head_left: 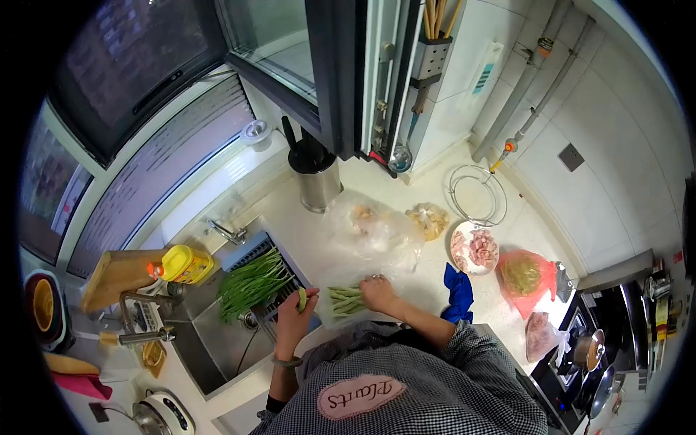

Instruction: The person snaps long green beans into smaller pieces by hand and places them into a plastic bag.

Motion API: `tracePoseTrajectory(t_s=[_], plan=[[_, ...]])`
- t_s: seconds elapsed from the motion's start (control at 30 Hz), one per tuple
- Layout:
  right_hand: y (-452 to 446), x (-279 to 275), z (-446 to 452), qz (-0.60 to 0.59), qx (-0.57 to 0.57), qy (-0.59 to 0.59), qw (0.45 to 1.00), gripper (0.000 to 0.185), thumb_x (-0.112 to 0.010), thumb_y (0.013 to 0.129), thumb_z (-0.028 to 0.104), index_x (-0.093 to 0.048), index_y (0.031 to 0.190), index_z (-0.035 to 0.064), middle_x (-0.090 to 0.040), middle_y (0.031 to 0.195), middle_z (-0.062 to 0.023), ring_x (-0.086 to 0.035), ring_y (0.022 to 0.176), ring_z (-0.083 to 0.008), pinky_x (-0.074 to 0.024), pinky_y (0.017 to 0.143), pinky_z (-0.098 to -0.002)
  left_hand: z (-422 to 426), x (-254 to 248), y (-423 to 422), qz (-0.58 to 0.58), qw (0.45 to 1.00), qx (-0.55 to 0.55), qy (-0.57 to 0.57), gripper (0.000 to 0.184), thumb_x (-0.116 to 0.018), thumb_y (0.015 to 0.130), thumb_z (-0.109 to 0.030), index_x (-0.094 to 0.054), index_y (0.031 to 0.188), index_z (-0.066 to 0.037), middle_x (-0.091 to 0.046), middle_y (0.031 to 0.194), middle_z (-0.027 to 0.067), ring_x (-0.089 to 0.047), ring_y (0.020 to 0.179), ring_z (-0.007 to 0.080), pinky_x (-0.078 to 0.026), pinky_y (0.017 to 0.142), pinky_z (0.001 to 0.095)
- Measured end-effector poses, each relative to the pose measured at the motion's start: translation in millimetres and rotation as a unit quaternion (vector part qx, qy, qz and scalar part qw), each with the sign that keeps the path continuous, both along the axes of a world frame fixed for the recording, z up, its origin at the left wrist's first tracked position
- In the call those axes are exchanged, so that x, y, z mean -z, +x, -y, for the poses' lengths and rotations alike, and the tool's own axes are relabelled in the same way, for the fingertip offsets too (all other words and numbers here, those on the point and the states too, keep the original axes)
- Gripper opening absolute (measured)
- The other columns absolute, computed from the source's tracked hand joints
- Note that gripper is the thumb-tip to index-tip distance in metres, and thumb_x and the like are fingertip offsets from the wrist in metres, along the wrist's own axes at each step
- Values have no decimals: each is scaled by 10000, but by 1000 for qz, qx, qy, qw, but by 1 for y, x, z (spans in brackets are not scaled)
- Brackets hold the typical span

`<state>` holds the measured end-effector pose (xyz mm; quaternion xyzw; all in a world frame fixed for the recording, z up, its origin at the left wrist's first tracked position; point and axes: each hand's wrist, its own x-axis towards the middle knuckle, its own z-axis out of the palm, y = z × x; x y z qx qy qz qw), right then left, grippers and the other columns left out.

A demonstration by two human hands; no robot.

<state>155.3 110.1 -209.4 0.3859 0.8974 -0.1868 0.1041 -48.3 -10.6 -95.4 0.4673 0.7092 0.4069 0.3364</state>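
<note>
Green beans (345,301) lie in a clear plastic bag (335,317) on the counter in front of me. My left hand (296,319), a band at its wrist, is raised over the sink's right edge, its fingers closed on a green bean (302,299). At the right end of the bean pile, my right hand (378,294) has curled fingers against the beans; the fingertips are partly hidden. Long green stalks (254,284) rest in a dark rack over the sink, just left of my left hand.
The sink (206,341) with its tap is at left, beside a yellow bottle (187,264). A knife block (315,174) stands behind. Rightward are clear bags (373,232), a plate of cut meat (475,249), a blue cloth (457,293), a red bag (527,281) and a stove pan (589,349).
</note>
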Motion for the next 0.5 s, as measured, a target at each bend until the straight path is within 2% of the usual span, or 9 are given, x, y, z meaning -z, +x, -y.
tracePoseTrajectory(t_s=[0.03,0.07,0.13,0.27,0.33,0.37,0.4,0.47,0.5], plan=[[-2,-3,5,-50,-5,40,998,248,-590,825,156,-599,1040,34,-671,1005,-159,-641,968,-349,-454,944,-470,1,1,1,5,1000,0,10,191,-650,890,-114,-675,1064,-38,-685,935,126,-650,801,192,-498,709,299],[-5,-5,7,-49,5,42,998,248,-590,825,156,-599,1040,34,-671,1005,-159,-641,968,-349,-454,944,-470,1,1,2,6,1000,9,11,191,-650,890,-114,-675,1064,-38,-685,935,126,-650,801,192,-498,709,299],[-9,-20,13,-150,17,46,988,237,-586,854,194,-595,1035,42,-679,961,-169,-648,911,-359,-476,890,-468,0,-6,8,0,998,49,-26,231,-656,880,-110,-660,1098,-36,-675,1005,137,-653,880,212,-496,760,309],[-13,-89,19,-236,103,-77,963,187,-590,870,189,-595,988,44,-667,899,-196,-640,873,-380,-493,773,-470,-11,-5,28,-39,992,110,54,291,-652,879,-101,-633,1161,-31,-653,1103,139,-638,971,235,-484,820,327],[-11,-114,26,-273,92,-64,956,171,-594,875,178,-596,980,43,-672,903,-188,-643,863,-376,-499,752,-459,-9,-8,36,-20,994,99,38,336,-644,888,-106,-607,1212,-30,-626,1176,136,-614,1035,253,-467,866,346],[-11,-127,28,-310,63,-49,947,156,-597,880,167,-596,972,42,-677,908,-180,-646,852,-371,-505,732,-448,-9,-4,35,-19,995,98,29,361,-667,874,-105,-607,1221,-25,-652,1105,122,-638,949,234,-490,802,330],[-9,-142,31,-312,68,-52,946,156,-597,880,167,-596,972,42,-677,908,-180,-646,852,-371,-505,732,-448,-6,-5,33,-20,994,102,25,361,-667,874,-105,-607,1221,-25,-652,1105,122,-638,949,234,-490,802,330],[-2,-171,31,-390,113,-204,891,154,-623,886,165,-596,961,34,-685,935,-160,-672,833,-293,-519,704,-384,-3,-9,28,4,994,94,-48,349,-695,852,-86,-632,1190,-24,-664,1015,116,-642,826,202,-496,698,303],[2,-180,30,-391,114,-204,890,154,-623,886,165,-596,961,34,-685,935,-160,-672,833,-293,-519,704,-384,-3,-13,27,4,994,96,-49,349,-695,852,-86,-632,1190,-24,-664,1015,116,-642,826,202,-496,698,303]])
